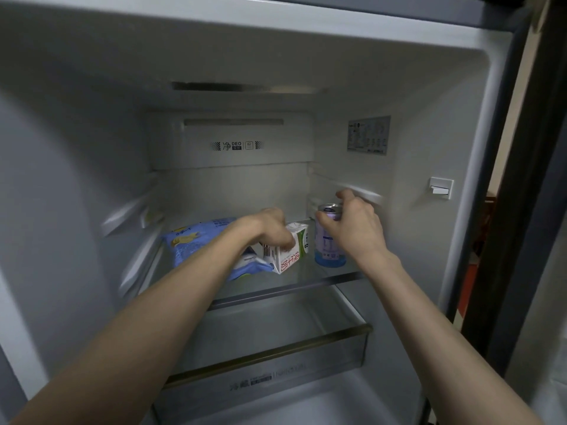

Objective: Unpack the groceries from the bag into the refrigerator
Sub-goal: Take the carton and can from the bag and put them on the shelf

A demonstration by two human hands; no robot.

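Both arms reach into the open refrigerator. My left hand grips the top of a small white milk carton with red and green print, which stands on the glass shelf. My right hand is wrapped around the upper part of a tall purple and blue can standing upright at the shelf's right side. Left of the carton lies a blue snack bag, partly under my left forearm, with a second blue and white pack below it.
Below the shelf is a clear drawer with a gold-trimmed front. The fridge's white walls close in on both sides, with a label and a switch on the right wall. The door frame stands at right.
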